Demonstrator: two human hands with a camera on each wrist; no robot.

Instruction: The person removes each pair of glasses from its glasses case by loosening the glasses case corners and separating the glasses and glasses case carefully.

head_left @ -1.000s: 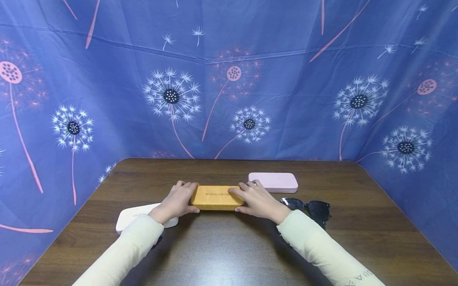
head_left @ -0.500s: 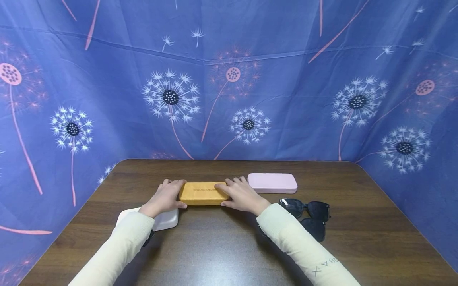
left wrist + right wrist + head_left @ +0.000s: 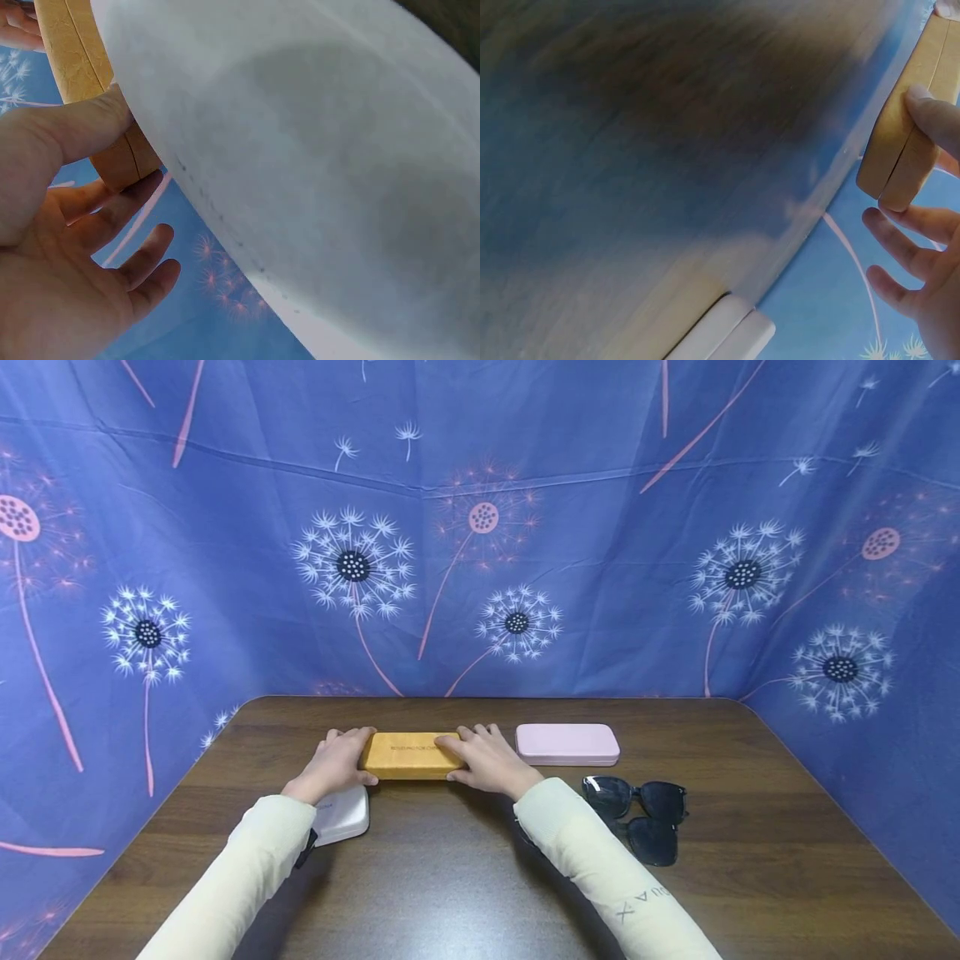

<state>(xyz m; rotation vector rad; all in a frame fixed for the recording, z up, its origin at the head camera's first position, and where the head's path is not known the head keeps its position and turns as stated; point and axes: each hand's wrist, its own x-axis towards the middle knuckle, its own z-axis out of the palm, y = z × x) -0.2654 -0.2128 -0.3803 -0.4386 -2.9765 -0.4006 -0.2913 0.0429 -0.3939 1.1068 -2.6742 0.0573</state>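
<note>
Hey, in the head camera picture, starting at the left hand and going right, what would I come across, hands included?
Left hand → orange-yellow glasses case → right hand → pink glasses case → upper black sunglasses.

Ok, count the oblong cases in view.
3: the yellow case gripped between the left hand and right hand; the pink case right of it; the white case partly hidden by the left sleeve. More may be hidden.
</note>
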